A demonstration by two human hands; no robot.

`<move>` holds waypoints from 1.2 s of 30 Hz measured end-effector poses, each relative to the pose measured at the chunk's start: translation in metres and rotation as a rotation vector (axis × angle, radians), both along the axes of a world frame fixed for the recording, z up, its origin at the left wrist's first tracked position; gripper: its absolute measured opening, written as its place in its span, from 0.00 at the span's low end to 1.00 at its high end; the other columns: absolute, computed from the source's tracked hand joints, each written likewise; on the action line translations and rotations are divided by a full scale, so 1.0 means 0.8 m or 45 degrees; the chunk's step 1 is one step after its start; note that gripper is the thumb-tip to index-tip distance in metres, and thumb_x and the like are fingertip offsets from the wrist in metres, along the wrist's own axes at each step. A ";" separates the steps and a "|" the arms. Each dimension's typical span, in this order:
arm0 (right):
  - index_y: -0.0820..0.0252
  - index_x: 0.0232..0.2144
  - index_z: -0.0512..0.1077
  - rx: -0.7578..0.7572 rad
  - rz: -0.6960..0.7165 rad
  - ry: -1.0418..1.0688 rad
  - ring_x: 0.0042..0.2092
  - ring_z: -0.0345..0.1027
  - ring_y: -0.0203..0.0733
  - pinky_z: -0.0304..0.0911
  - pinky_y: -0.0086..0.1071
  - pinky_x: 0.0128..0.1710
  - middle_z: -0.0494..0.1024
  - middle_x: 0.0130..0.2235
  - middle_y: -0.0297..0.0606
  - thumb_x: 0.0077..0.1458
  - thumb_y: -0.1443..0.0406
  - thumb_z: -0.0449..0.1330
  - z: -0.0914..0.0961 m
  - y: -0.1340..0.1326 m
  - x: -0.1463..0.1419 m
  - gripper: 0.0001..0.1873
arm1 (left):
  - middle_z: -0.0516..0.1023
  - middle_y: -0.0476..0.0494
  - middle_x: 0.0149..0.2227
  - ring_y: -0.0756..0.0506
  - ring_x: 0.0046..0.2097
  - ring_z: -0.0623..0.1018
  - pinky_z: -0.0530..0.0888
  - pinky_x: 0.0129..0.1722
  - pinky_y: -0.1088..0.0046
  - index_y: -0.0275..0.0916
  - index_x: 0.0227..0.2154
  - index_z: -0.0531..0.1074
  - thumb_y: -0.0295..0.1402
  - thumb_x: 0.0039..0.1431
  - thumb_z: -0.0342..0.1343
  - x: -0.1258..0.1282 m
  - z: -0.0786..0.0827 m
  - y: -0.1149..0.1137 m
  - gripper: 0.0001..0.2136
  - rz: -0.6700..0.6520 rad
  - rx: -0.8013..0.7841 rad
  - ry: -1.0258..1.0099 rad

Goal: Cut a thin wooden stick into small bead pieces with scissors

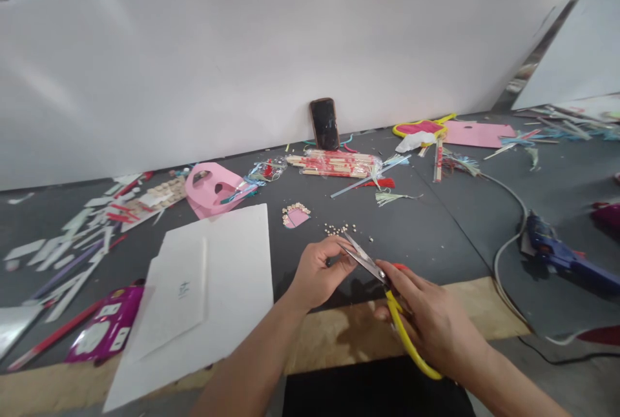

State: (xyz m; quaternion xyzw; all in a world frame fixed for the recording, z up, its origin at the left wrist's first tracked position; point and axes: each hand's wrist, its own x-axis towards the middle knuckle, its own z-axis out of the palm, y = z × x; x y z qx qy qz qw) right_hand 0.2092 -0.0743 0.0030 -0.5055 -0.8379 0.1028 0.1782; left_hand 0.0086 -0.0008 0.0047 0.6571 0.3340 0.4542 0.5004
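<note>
My right hand (431, 314) grips yellow-handled scissors (382, 288), their blades parted and pointing up-left toward my left hand (317, 272). The fingers of my left hand are pinched together at the blade tips on something too small to make out. Just beyond the hands lies a scatter of small beads (339, 230) on the dark grey table (426, 230). A small pink cut-out edged with beads (295, 215) lies a little further left.
White sheets (208, 281) lie to the left, with paper strips (72, 243) and a magenta pack (104, 330) beyond. A pink shape (213, 190), stick bundle (334, 164) and phone (324, 123) stand behind. A blue glue gun (557, 252) with cord lies right.
</note>
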 end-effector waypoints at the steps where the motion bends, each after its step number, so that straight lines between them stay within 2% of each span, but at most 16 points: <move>1: 0.68 0.57 0.56 -0.012 0.003 0.011 0.41 0.74 0.50 0.71 0.39 0.37 0.75 0.46 0.53 0.61 0.62 0.49 0.000 0.001 0.000 0.25 | 0.77 0.42 0.30 0.45 0.35 0.75 0.70 0.37 0.70 0.36 0.25 0.76 0.38 0.57 0.57 0.000 0.000 0.000 0.11 0.002 0.000 0.000; 7: 0.66 0.56 0.59 -0.132 -0.011 0.083 0.38 0.75 0.48 0.70 0.36 0.34 0.76 0.46 0.54 0.63 0.58 0.47 0.006 0.005 0.000 0.23 | 0.77 0.44 0.30 0.46 0.35 0.75 0.69 0.38 0.72 0.36 0.26 0.75 0.33 0.56 0.57 0.001 0.000 -0.001 0.08 0.048 -0.025 0.052; 12: 0.64 0.56 0.59 -0.154 -0.049 0.112 0.36 0.75 0.47 0.69 0.36 0.32 0.77 0.43 0.51 0.64 0.57 0.46 0.007 0.005 -0.001 0.23 | 0.77 0.45 0.30 0.46 0.36 0.75 0.70 0.39 0.72 0.37 0.27 0.75 0.32 0.54 0.59 0.003 0.003 -0.003 0.05 0.102 -0.070 0.099; 17: 0.63 0.56 0.58 -0.175 -0.073 0.083 0.37 0.74 0.47 0.69 0.37 0.34 0.76 0.43 0.49 0.63 0.59 0.46 0.006 0.003 -0.001 0.22 | 0.78 0.44 0.31 0.47 0.36 0.76 0.71 0.39 0.72 0.37 0.27 0.76 0.32 0.56 0.58 0.006 0.003 -0.004 0.06 0.141 0.056 0.068; 21: 0.63 0.55 0.57 -0.108 -0.091 0.024 0.42 0.73 0.49 0.70 0.39 0.37 0.73 0.46 0.50 0.60 0.60 0.50 0.008 0.003 -0.001 0.23 | 0.77 0.43 0.32 0.47 0.36 0.76 0.72 0.39 0.71 0.38 0.27 0.76 0.31 0.56 0.58 0.007 0.001 -0.004 0.05 0.166 0.138 0.041; 27: 0.66 0.56 0.56 0.060 -0.084 -0.071 0.45 0.71 0.53 0.70 0.42 0.39 0.73 0.45 0.52 0.54 0.54 0.57 0.011 0.004 0.001 0.32 | 0.77 0.41 0.32 0.46 0.36 0.77 0.72 0.38 0.70 0.37 0.28 0.78 0.31 0.57 0.56 0.005 0.001 -0.005 0.07 0.093 0.135 0.116; 32: 0.66 0.57 0.57 0.128 -0.061 -0.118 0.47 0.70 0.53 0.70 0.41 0.40 0.74 0.45 0.52 0.56 0.60 0.53 0.006 0.004 0.004 0.28 | 0.77 0.42 0.32 0.46 0.36 0.77 0.72 0.39 0.70 0.37 0.28 0.78 0.33 0.58 0.56 0.004 0.004 -0.004 0.08 0.050 0.122 0.119; 36: 0.66 0.57 0.58 0.127 -0.075 -0.131 0.43 0.72 0.51 0.71 0.39 0.38 0.75 0.45 0.52 0.56 0.63 0.52 0.002 0.005 0.003 0.26 | 0.77 0.42 0.32 0.46 0.36 0.77 0.72 0.39 0.69 0.37 0.28 0.78 0.36 0.59 0.55 0.004 0.005 -0.004 0.10 0.053 0.113 0.139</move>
